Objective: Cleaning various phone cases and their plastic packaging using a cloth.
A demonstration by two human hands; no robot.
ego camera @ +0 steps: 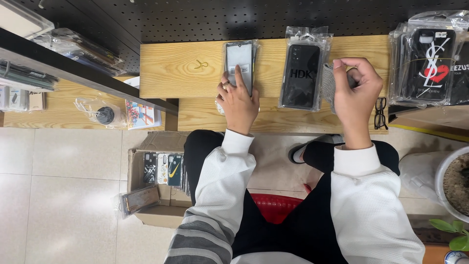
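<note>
Upper right of the frame, a stack of bagged phone cases [430, 56] sits fanned out, the top one black with a red heart. Just below it, a pair of dark-framed glasses [380, 112] lies on the wooden tabletop [181, 68]. Lower left, an open cardboard box [156, 205] stands on the pale tiled floor [63, 195], with cases upright inside and one bagged case [139, 199] leaning at its front. Left of centre, a clear bag with a dark round object [102, 115] rests on a lower wooden surface, beside a colourful booklet [141, 115]. Bottom centre, a red stool [273, 205] peeks out. Far right, a white plant pot [442, 183] with soil, green leaves [452, 232] below.
</note>
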